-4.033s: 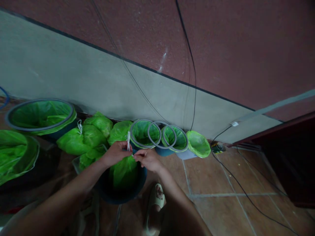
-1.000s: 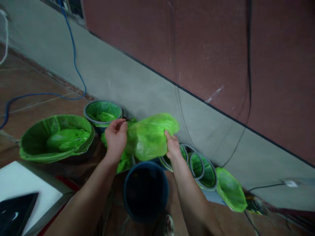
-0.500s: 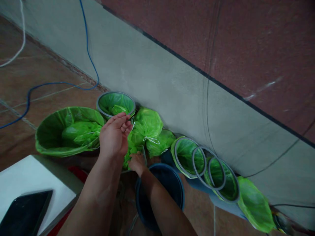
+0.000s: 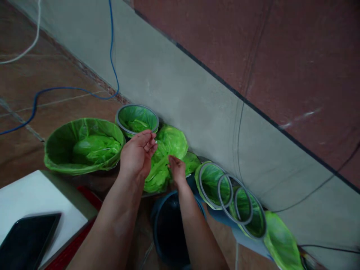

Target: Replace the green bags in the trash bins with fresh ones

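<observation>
My left hand [image 4: 137,152] is closed, its fingertips pressed together above the green plastic bags. A small white bit, perhaps cord, shows by those fingers; what they hold is hidden. My right hand [image 4: 177,168] pinches a crumpled green plastic bag [image 4: 157,176], which bunches up between both hands. Just behind lies a puffed green bag [image 4: 174,140], and another green bag [image 4: 191,162] lies partly hidden beside it. Under my right forearm stands a dark blue bucket [image 4: 168,228].
At left, a large green-lined bin [image 4: 53,165] holds a filled green bag. A grey-rimmed bin [image 4: 118,118] stands by the wall. Several lined bins with loose grey rings [image 4: 221,202] line the right. A phone [image 4: 28,240] rests on a white box [image 4: 25,187]. A blue cable [image 4: 56,89] crosses the floor.
My right hand has risen from low over the crumpled bag, drawing its green plastic up and to the right. My left hand keeps its pose. The view has shifted slightly.
</observation>
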